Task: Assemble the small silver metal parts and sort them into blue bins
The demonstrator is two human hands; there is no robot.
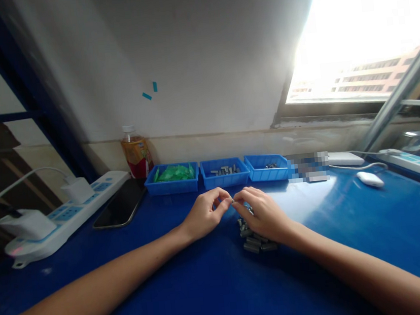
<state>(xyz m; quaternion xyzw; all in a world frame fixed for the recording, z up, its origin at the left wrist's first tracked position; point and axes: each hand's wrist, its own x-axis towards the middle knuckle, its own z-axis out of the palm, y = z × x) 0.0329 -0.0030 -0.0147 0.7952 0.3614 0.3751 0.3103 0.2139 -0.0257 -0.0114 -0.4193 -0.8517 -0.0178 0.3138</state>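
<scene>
My left hand [205,213] and my right hand [260,213] meet over the blue table [207,286], fingertips pinched together on a small grey metal piece [232,200]. Under my right hand lies a pile of several small grey metal cylinders [253,240]. Behind the hands stand three blue trays: the left tray [172,179] holds green pieces, the middle tray [225,172] holds grey cylinders, and the right tray [266,167] holds a few small grey parts.
A dark phone [120,204] lies at the left beside a white power strip [57,216] with chargers. A drink bottle [136,152] stands by the wall. White devices and a cable [370,177] lie at the right under the window.
</scene>
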